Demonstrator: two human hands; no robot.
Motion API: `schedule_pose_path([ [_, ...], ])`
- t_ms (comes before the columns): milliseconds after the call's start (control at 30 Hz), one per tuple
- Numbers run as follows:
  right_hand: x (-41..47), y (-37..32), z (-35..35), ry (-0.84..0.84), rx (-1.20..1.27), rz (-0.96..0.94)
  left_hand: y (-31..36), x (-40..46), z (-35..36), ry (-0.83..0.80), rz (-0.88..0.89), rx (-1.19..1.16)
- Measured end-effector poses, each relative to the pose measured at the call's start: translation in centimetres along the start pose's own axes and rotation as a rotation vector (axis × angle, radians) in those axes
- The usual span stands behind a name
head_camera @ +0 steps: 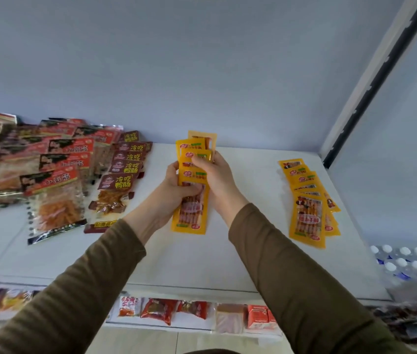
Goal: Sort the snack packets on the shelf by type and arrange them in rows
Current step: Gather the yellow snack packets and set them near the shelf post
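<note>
Both hands are up over the white shelf [228, 226], working a fan of glossy yellow packets [192, 200], flat plastic oblongs with hang-holes at the top. The left hand [174, 185] curls its fingers round the stack's middle from the left, thumb pressed across the front; the right hand [215, 175] pinches the upper packets, thumb on the face of one, fingers behind. At least five yellow tops show in that fan, held just above the shelf's middle. Off to the right, well apart, a second row of yellow packets [309, 200] lies overlapped on the smooth shelf, roughly six, the nearest showing a clear window of reddish sticks. To the left, a row of dark maroon packets [123, 175] with yellow lettering, five counted, shingled front to back; just beside them, red-topped clear packets [54, 198] of orange shreds, crinkly and shiny, about eight, some blurred. Brown ribbed sleeves [291, 277] cover both forearms. Below the shelf edge, a lower shelf carries assorted small snack packs [161, 310], and capped water bottles [401, 261] stand at far right, about eight white caps.
</note>
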State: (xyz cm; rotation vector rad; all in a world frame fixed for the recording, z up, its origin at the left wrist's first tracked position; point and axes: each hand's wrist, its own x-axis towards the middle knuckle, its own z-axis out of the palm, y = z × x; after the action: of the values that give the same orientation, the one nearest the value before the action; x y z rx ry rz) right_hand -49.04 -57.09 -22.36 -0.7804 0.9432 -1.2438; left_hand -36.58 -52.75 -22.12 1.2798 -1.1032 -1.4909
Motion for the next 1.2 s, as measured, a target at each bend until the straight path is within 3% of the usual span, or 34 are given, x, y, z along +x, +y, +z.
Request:
schedule_pose_path([
  [200,2.7,2.1,4.4,0.086,0.037,0.118,1.8,1.3,-3.1,0.229,0.087,0.522],
  [333,4.6,2.9,6.9,0.119,-0.111,0.068,2.3,2.4,-4.9,0.252,0.115,0.724],
  [733,6.4,3.3,6.7,0.089,-0.356,0.071,1.0,2.1,-5.6,0.043,-0.058,1.003],
  [867,4.2,1.7,5.4,0.028,-0.471,-0.01,1.2,1.6,-5.5,0.005,-0.076,1.019],
  [933,2.1,0.5,3.8,0.024,-0.549,-0.105,1.5,1.6,-5.4,0.044,-0.004,0.964],
  [1067,-2.4,-1.9,-2.2,0.153,-0.813,-0.392,2.4,2.4,-2.1,0.078,0.198,0.944],
  [1200,-6.4,-4.3,-8.9,0.416,-1.066,-0.485,2.2,3.7,4.6,-0.097,0.296,0.947],
])
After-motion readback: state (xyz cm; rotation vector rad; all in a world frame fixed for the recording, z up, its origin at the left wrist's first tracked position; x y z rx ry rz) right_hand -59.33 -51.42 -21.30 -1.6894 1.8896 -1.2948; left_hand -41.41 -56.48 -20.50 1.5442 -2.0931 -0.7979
